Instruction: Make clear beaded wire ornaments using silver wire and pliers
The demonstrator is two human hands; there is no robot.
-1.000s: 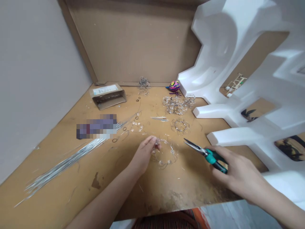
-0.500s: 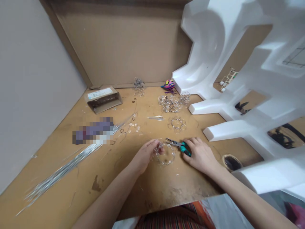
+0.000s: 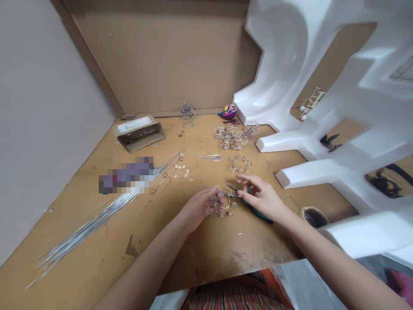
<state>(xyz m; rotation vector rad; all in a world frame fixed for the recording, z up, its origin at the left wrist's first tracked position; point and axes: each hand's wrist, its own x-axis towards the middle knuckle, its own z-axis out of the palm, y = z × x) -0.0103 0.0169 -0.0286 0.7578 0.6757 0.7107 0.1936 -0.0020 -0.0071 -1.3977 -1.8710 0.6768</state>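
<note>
My left hand (image 3: 197,207) is closed in a pinch on a small wire ring strung with clear beads (image 3: 223,206), held just above the brown table (image 3: 193,258). My right hand (image 3: 262,196) hovers right of the ring with its fingers stretched and spread. Pliers with teal handles (image 3: 258,212) lie under its palm. Their metal tips point left toward the ring. Whether the palm still touches the pliers I cannot tell.
Several finished bead-and-wire rings (image 3: 231,137) and one more (image 3: 240,164) lie behind the hands. A bundle of straight wires (image 3: 90,224) lies left, and a small cardboard box (image 3: 138,131) sits at the back left. A colourful toy (image 3: 229,111) is at the back. White foam packing (image 3: 322,107) is on the right.
My right hand brought the pliers in from the right and set them beside the ring, then its fingers spread apart. My left hand kept hold of the ring.
</note>
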